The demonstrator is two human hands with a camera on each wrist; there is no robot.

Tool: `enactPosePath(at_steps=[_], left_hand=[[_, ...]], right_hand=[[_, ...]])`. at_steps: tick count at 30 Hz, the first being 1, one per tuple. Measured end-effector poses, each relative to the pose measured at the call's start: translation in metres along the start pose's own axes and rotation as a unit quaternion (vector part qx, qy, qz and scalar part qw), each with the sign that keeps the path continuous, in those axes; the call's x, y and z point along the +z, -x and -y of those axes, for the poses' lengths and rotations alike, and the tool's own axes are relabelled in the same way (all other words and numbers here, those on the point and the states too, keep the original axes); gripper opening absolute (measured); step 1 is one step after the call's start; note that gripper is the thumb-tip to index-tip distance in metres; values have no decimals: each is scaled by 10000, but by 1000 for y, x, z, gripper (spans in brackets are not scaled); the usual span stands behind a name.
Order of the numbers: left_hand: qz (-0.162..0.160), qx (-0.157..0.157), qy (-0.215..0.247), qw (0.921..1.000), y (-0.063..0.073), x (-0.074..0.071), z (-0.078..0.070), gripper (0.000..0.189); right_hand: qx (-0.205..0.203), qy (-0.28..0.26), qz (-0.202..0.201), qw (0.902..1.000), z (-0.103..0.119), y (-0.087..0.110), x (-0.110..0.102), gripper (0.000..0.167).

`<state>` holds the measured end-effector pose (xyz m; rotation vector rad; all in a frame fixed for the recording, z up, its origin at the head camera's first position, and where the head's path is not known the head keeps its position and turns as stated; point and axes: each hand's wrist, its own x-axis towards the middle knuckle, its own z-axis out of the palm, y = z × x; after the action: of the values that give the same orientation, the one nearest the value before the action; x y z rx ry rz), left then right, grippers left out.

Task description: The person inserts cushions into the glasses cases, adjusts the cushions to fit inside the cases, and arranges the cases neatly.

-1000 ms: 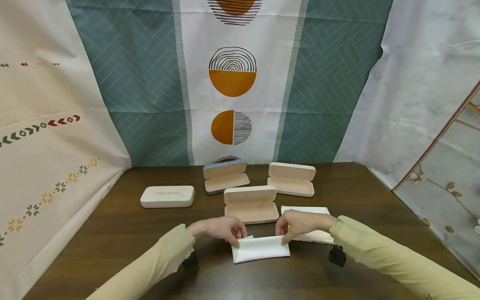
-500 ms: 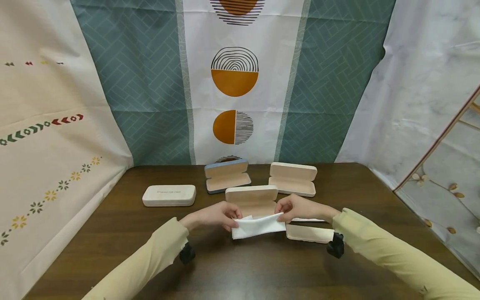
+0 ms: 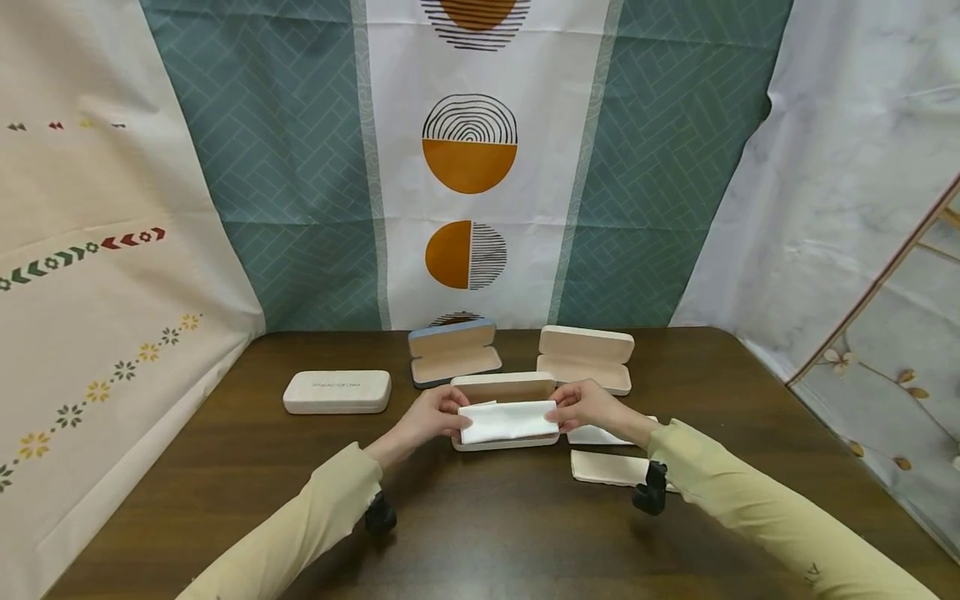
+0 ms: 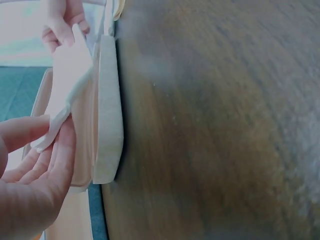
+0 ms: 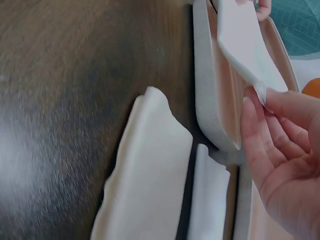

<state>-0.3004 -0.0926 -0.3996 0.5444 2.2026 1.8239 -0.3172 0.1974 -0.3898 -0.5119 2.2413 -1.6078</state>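
A folded white cloth (image 3: 507, 421) is stretched between both hands, over the open glasses case (image 3: 504, 446) at the middle of the table. My left hand (image 3: 429, 417) pinches its left end between thumb and fingers. At the other end, my right hand (image 3: 588, 406) pinches it the same way. In the left wrist view the cloth (image 4: 70, 75) hangs over the case's pinkish lining, its edge slightly rippled. The right wrist view has the cloth (image 5: 250, 45) above the case's base, with the right thumb on top and fingers beneath.
A closed white glasses case (image 3: 337, 392) lies at the left. Behind stand an open blue case (image 3: 455, 354) and another open pale case (image 3: 585, 358). A folded cream cloth (image 3: 609, 467) and a folded white cloth (image 3: 592, 435) lie by my right forearm. A patterned curtain (image 3: 315, 167) hangs behind.
Both hands have lifted the white cloth off the table in front and carried it forward, away from me, to over the middle open case. The cases have stayed in place.
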Motion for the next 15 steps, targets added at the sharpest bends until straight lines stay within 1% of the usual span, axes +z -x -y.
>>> enactPosePath(at_steps=[2,5,7,10,12,14,15], left_hand=[[-85,116,-20,9999,1,1,0,27],[-152,313,-198,9992,3,1,0,25],[-225,475,-478,9975,3,1,0,23],[-453,686,-981,9918,2,1,0,23],[-631,799,-1364,9854,1,2,0,25],[-742,845,-1614,9805,1,2,1,25],[-728,840,-1643,9801,0,2,1,24]], right_hand=[[84,-51,-125,9999,-1,-1,2,20],[232,-66,-247,9994,-4,-2,4,18],[276,-15,-296,9992,-4,-1,5,18],[312,66,-362,9988,-4,-1,6,16],[307,89,-389,9987,-4,-1,6,16],[317,84,-427,9985,-5,-1,6,16],[320,89,-438,9985,-5,-2,6,16]])
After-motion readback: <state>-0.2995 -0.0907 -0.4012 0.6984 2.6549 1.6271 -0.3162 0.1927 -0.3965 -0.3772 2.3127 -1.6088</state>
